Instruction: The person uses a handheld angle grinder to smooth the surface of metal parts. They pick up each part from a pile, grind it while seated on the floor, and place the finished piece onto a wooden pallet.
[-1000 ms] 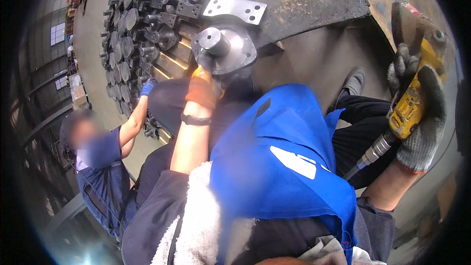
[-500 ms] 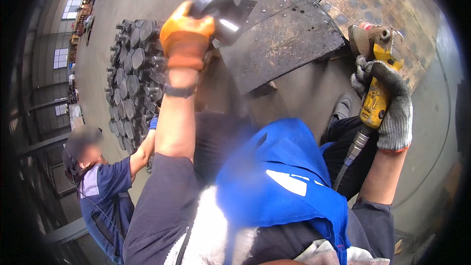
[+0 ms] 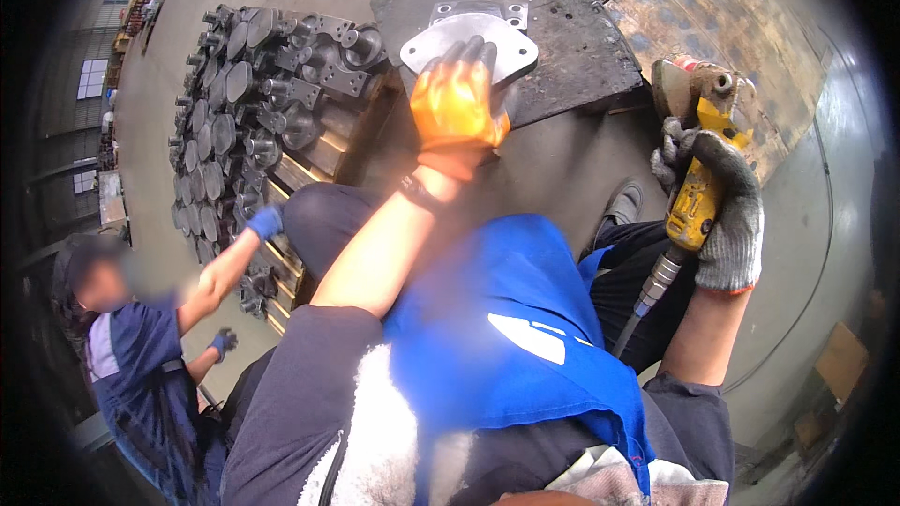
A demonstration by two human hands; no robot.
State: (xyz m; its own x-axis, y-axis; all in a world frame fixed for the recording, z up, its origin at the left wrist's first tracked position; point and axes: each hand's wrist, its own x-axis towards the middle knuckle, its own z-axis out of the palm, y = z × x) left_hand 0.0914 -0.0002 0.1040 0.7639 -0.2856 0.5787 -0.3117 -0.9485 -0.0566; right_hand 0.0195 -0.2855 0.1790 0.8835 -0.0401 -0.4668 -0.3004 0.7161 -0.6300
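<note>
A grey metal flanged part (image 3: 509, 45), with an oval top plate and a smaller drilled plate behind it, rests on a dark steel work surface (image 3: 562, 84). My left hand (image 3: 459, 112), in an orange glove with dark fingertips, grips its near side. The fingers lie across the top plate; the underside of the grip is hidden. Further right, my right hand (image 3: 731, 211), in a grey knit glove, is closed around a yellow air grinder (image 3: 696, 201). The grinder's head and guard point away from me, over the wooden boards, and a hose runs back from its handle.
Many similar dark metal parts (image 3: 220, 131) are stacked on a wooden pallet (image 3: 328, 152) at left. A co-worker (image 3: 150, 365) in blue gloves crouches beside it. Stained wooden boards (image 3: 712, 0) adjoin the steel surface. A thin hose (image 3: 825, 225) trails along the floor at right.
My left hand has brought the flanged part from above the stack rightward and down onto the steel surface. The grinder stays in my right hand. The co-worker's arm has drawn back from the stack.
</note>
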